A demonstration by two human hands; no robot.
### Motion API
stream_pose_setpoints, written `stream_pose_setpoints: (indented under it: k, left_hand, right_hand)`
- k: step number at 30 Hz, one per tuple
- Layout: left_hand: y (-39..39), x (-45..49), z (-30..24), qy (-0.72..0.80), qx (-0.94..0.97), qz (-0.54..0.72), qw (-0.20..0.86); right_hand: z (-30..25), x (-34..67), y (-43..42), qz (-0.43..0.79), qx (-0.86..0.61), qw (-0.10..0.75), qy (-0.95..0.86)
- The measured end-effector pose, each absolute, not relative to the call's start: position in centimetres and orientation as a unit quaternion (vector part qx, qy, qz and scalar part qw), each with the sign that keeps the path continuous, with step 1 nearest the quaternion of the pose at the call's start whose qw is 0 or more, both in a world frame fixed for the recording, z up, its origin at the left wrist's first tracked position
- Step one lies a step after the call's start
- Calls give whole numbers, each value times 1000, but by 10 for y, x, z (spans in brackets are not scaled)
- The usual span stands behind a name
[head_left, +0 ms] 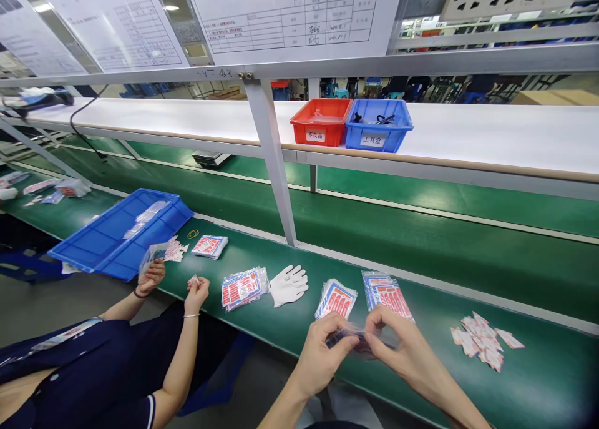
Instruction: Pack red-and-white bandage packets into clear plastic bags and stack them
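So it's a factory-type room with a green worktop (552, 379) and a long white shelf (187, 113) behind it, carrying a red bin (334, 131) and a blue bin (394, 137). Main thing here is the clear plastic packet (359, 335), right between the two hands and above the worktop's near edge. Left hand (322, 351) and right hand (397, 341) are about equally close, since both have thumb and fingers pinched on it. Its long side seems to run crosswise, from one set of fingers to the other, but blur and knuckles hide a lot, so don't quote me.

Looks-wise: thin, see-through, shiny, with a darker patch by the left fingers. Can't tell what's inside.

Just beyond the left fingers there's a red-and-blue printed stack (337, 299), another bagged stack (385, 293) just past the right ones, and loose small white-and-red packets (484, 341) well off to their right.
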State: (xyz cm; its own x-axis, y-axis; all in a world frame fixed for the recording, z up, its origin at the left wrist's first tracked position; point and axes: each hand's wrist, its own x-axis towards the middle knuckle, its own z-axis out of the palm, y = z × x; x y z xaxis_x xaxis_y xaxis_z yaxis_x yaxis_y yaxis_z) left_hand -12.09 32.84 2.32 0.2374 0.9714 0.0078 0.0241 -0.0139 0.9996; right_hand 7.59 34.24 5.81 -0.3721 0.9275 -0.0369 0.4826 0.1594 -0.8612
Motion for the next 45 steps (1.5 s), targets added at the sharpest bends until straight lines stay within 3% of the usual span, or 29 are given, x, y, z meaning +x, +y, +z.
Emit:
stream_pose_setpoints:
  k: [26, 45]
  left_hand:
    - [323, -126, 50, 449, 564, 469, 510]
    - [319, -139, 44, 482, 511, 472, 532]
  right_hand:
    - [71, 57, 338, 328, -465, 291, -769]
    - [73, 82, 344, 359, -501, 272, -739]
